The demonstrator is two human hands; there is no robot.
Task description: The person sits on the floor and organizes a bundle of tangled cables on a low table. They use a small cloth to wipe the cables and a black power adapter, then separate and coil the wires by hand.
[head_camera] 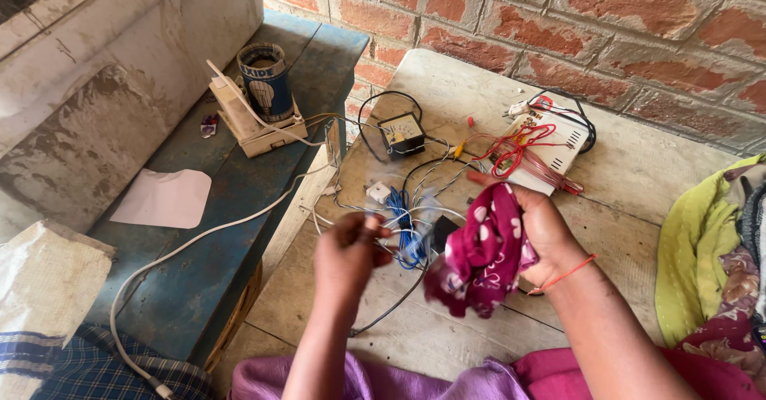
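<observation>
while the right hand (536, 228) grips a crumpled magenta spotted cloth (479, 252) above the bench (638, 177), fingers closed around it, the left hand (347, 252) hovers beside it. its fingers look pinched on thin white wires (391, 240), though blur hides the grip.

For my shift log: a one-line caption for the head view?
Right hand grips a magenta dotted cloth; left hand pinches thin wires over a wooden board.

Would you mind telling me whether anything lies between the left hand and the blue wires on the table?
Nothing solid does. The left hand is right beside the blue wires, with only thin white wires tangled around them. The right hand holds a magenta cloth off to the side.
</observation>
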